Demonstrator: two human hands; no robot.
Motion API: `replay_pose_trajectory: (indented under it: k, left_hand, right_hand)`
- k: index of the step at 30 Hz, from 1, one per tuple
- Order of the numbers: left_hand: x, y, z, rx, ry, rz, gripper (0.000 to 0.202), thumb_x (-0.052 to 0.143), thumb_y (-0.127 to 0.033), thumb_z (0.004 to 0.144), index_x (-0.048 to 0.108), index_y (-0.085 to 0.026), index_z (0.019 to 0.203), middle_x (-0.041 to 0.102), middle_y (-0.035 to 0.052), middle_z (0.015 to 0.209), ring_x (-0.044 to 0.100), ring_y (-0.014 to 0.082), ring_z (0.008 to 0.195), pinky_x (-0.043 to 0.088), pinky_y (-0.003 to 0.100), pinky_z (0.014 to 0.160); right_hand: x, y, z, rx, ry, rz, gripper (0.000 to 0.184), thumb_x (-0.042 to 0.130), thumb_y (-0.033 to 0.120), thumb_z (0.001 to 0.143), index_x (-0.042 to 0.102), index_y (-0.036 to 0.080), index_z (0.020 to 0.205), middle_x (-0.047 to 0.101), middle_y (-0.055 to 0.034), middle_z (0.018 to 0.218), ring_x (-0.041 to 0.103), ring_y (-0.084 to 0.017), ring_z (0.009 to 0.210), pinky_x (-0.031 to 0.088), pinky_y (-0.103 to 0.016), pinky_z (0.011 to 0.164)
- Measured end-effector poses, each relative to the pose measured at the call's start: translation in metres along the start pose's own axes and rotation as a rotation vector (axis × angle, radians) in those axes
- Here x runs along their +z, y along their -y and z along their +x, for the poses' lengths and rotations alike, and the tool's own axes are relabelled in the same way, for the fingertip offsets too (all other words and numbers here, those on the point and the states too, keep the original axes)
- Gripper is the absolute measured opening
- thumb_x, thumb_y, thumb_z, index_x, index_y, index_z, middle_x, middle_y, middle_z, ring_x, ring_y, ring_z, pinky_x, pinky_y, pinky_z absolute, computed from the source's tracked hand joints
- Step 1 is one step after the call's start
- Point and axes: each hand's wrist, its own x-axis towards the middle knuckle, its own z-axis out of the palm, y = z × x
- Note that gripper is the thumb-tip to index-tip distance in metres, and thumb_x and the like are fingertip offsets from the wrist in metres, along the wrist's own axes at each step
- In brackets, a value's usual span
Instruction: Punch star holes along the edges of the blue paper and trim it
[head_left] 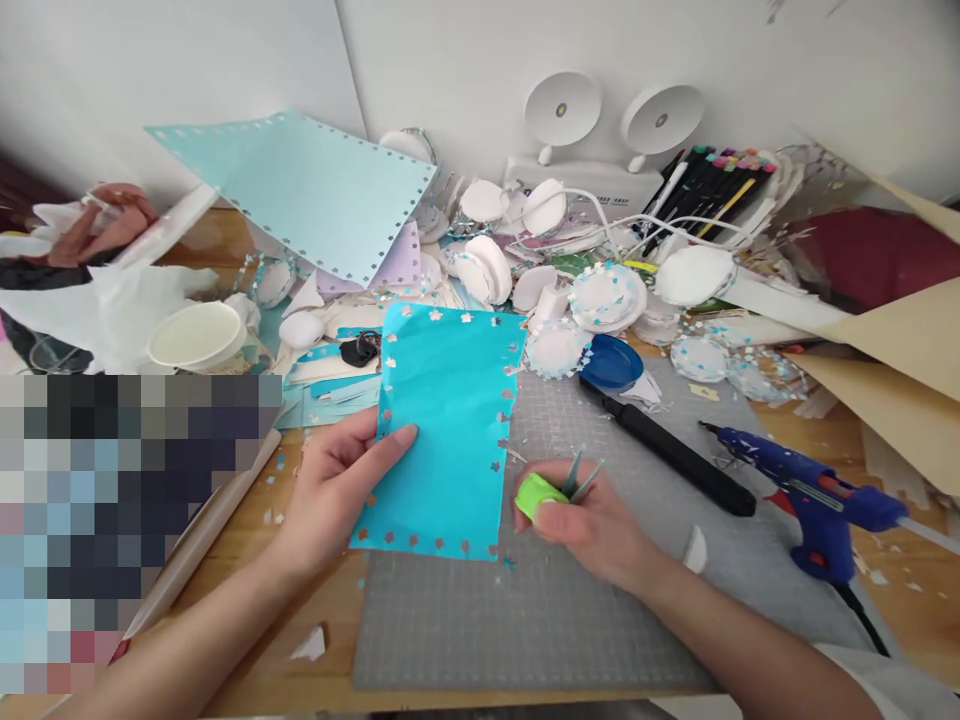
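My left hand [337,485] pinches the left edge of a bright blue paper sheet [450,440], thumb on top. Small flower-shaped holes run along the sheet's borders. To the right of the paper, my right hand [592,530] is closed around a lime-green craft punch [538,495], apart from the sheet's right edge. Two thin grey-green prongs, like tweezer tips [576,475], stick up from the same hand; their other end is hidden. Beneath both hands lies a grey cutting mat [450,635]. A tiny blue paper bit [510,564] rests near the sheet's lower right corner.
A blue hot glue gun [817,490] and a black-handled tool [679,455] lie on the right. Behind are white discs [480,270] with blue trim, a blue lid [613,362] and a pale punched sheet [315,190]. A white paper cup [196,337] stands left, above a pixelated area.
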Motion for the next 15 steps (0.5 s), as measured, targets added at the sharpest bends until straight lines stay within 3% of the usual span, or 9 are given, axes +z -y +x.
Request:
replay_pose_trajectory:
  k: [6, 10, 15]
  left_hand:
    - [0.001, 0.001, 0.000, -0.014, 0.071, -0.027, 0.020, 0.071, -0.035, 0.075, 0.067, -0.016, 0.075, 0.062, -0.0005, 0.064, 0.051, 0.0101, 0.048, 0.041, 0.017, 0.041]
    - [0.002, 0.001, -0.001, 0.020, 0.085, -0.028, 0.017, 0.069, -0.032, 0.077, 0.066, -0.016, 0.071, 0.053, -0.0038, 0.054, 0.042, 0.0064, 0.041, 0.033, 0.014, 0.035]
    - [0.003, 0.003, 0.000, 0.063, 0.138, -0.044, 0.019, 0.067, -0.028, 0.080, 0.064, -0.016, 0.066, 0.047, -0.0055, 0.050, 0.038, 0.0043, 0.040, 0.031, 0.012, 0.034]
  right_hand:
    - [0.000, 0.005, 0.001, -0.024, -0.010, -0.119, 0.038, 0.060, 0.051, 0.081, 0.060, 0.015, 0.069, 0.041, 0.0031, 0.056, 0.030, -0.007, 0.047, 0.021, -0.023, 0.044]
    - [0.010, 0.016, 0.001, -0.055, -0.020, -0.291, 0.038, 0.058, 0.050, 0.080, 0.050, 0.018, 0.063, 0.043, 0.0019, 0.055, 0.036, -0.010, 0.051, 0.028, -0.023, 0.045]
    - [0.017, 0.020, -0.001, -0.068, -0.068, -0.433, 0.034, 0.058, 0.035, 0.077, 0.037, 0.020, 0.056, 0.032, 0.0051, 0.052, 0.027, -0.007, 0.049, 0.022, -0.022, 0.044]
